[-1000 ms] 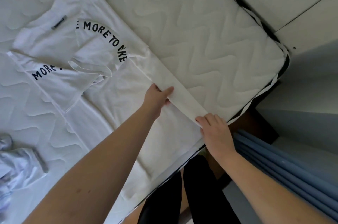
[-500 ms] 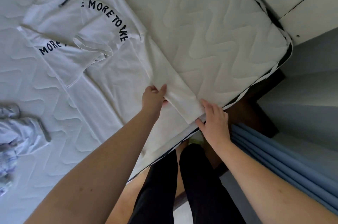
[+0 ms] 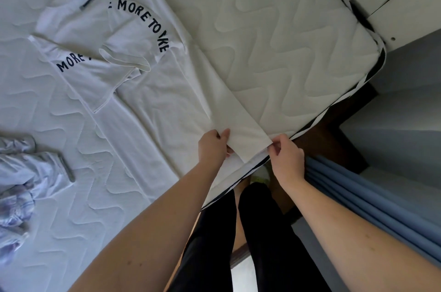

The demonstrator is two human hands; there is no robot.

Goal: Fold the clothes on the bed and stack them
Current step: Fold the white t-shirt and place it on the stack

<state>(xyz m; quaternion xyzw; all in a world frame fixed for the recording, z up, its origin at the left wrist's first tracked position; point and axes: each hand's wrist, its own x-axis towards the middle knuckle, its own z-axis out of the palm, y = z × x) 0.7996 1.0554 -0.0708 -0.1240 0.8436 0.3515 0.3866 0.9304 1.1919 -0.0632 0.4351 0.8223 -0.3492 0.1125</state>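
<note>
- White T-shirt point(image 3: 152, 91): lies flat on the bed point(image 3: 274, 36), sleeves folded in; long axis runs diagonally, collar toward upper left, hem at the near mattress edge.
- Handling, judged: light, limp, creases easily; best taken at the hem corners.
- Left hand point(image 3: 212, 148): fingers pinch the hem.
- Right hand point(image 3: 286, 155): fingers pinch the hem corner.
- Crumpled pale garment point(image 3: 26, 179): far left, unfolded.

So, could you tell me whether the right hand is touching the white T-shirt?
Touching: the head view shows the right hand pinching the hem corner of the white T-shirt.
</note>
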